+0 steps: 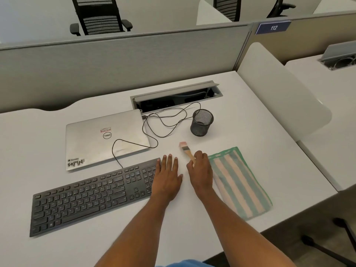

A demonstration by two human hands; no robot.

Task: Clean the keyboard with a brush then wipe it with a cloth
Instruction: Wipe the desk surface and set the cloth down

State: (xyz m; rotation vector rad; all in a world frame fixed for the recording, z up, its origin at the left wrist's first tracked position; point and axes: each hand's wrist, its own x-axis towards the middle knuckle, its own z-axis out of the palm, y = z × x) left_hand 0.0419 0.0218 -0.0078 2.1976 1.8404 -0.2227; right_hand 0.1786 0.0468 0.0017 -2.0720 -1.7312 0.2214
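While the left hand [167, 178] lies flat over the right end of the black keyboard [86, 197] with its fingers straight and close together, gripping nothing, the right hand [200, 170] sits just to its right at the centre of the frame, its fingers curled round the lower end of a small brush [185, 150]. The brush's wooden handle runs up and to the left out of that grip, past a metal band to pale pink bristles. Whether the bristles touch the white desk [250, 132] cannot be told.

The keyboard slants across the lower left of the frame, its near-left corner closest to the camera. A folded cloth [238, 182] – green and peach stripes – lies flat on the desk just right of the right hand, the wrist edging over its left border.

Above the keyboard rests a closed silver laptop [104, 139] with stickers on its lid. A thin black cable [146, 130] loops across it and the desk toward an open cable hatch [173, 95]. A black mesh cup [202, 123] stands upright beyond the brush, apart from it.
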